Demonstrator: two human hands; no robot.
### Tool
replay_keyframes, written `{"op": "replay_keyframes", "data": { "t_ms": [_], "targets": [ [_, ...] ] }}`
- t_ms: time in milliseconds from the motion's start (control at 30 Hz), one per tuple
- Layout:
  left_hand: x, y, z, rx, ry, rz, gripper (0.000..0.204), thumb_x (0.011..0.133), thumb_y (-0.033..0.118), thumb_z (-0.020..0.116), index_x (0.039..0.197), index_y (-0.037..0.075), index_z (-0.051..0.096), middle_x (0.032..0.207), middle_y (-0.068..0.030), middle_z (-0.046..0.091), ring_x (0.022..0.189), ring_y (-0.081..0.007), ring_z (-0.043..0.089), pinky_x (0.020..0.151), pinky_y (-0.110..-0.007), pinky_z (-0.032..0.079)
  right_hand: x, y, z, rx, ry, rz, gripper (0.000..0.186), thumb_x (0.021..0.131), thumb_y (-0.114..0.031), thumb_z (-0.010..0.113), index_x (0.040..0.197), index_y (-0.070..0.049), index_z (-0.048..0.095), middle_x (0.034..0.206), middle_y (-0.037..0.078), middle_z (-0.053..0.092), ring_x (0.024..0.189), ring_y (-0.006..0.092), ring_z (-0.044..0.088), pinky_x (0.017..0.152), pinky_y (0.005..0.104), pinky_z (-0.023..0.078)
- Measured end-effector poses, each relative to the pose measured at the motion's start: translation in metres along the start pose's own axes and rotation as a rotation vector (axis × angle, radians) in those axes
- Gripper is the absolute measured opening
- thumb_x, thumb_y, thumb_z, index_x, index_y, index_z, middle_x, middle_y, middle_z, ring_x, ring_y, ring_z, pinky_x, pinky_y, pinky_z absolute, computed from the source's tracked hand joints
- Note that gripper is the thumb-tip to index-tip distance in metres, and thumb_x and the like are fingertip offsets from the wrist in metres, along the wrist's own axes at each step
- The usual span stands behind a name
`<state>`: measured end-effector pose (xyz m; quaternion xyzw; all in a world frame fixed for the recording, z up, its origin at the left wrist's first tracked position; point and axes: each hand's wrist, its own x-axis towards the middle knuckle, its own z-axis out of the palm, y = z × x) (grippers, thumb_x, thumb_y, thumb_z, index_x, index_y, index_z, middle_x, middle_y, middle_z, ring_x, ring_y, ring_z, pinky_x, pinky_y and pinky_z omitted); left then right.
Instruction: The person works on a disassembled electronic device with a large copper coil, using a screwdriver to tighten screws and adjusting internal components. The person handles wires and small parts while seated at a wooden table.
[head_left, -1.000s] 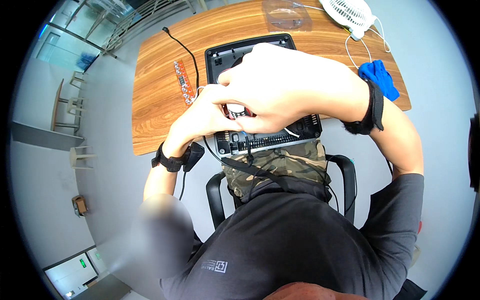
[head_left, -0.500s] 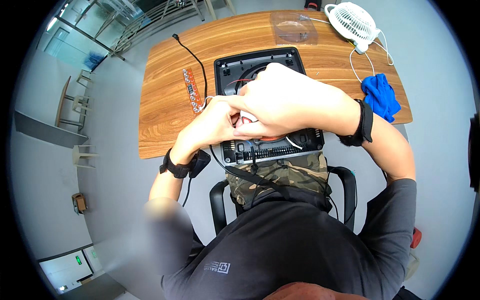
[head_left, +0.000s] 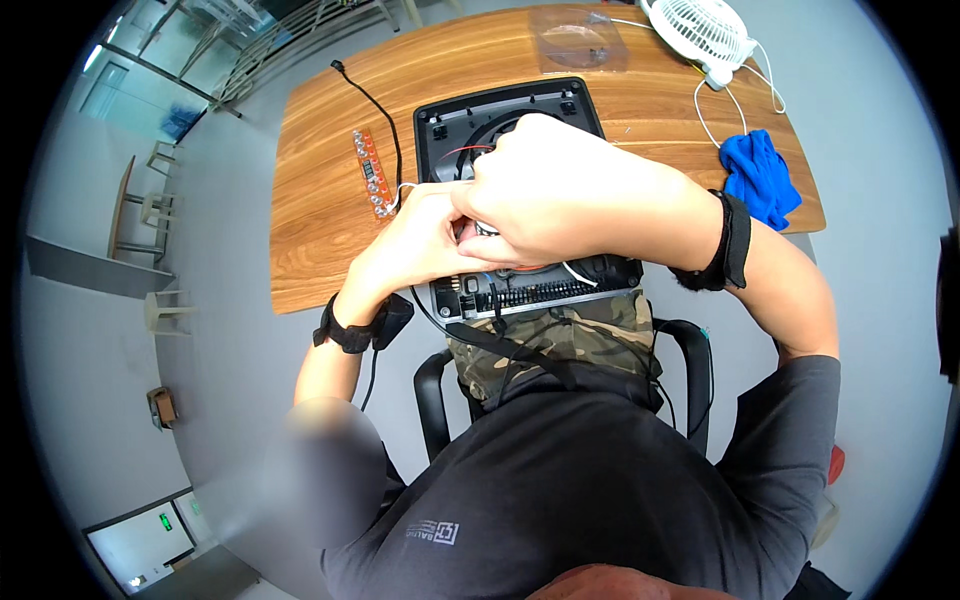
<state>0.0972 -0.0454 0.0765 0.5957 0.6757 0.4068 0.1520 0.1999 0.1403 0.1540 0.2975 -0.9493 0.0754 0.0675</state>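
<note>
Here — two hands [head_left: 500,215], one black casing [head_left: 450,115].

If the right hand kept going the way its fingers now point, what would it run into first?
Most likely the left hand: the right hand points toward it, fingertips already meeting over a small part, above the open black plastic appliance housing. Depth is unclear.

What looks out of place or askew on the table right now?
The black appliance housing lies open, wires exposed, its near edge overhanging the wooden table. The left hand and right hand cover its middle. Nothing looks spilled.
</note>
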Motion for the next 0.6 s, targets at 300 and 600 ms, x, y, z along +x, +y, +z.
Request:
{"op": "replay_keyframes", "data": {
  "t_ms": [300, 600],
  "targets": [
    [-0.006, 0.003, -0.005, -0.199, -0.075, -0.232, 0.028, 0.074, 0.012, 0.087, 0.099, 0.003, 0.077, 0.065, -0.0012, 0.060, 0.059, -0.0103, 0.053, 0.057, -0.029, 0.045, -0.009, -0.001, 0.000, 0.127, 0.179, -0.119, 0.026, 0.093, -0.030, 0.069, 0.094, -0.004, 0.067, 0.061, 0.013, 0.063, 0.063, 0.0335, 0.068, 0.059, 0.0408, 0.053],
    [-0.006, -0.001, -0.005, -0.009, -0.016, 0.006, 0.044, 0.072, 0.024, 0.096, 0.109, 0.007, 0.079, 0.077, -0.0096, 0.073, 0.064, -0.0150, 0.063, 0.058, -0.028, 0.048, 0.011, -0.007, -0.011, 0.033, -0.140, 0.050, 0.044, 0.094, -0.046, 0.072, 0.098, -0.003, 0.077, 0.061, 0.016, 0.066, 0.059, 0.0320, 0.069, 0.059, 0.0402, 0.055]
  ]
}}
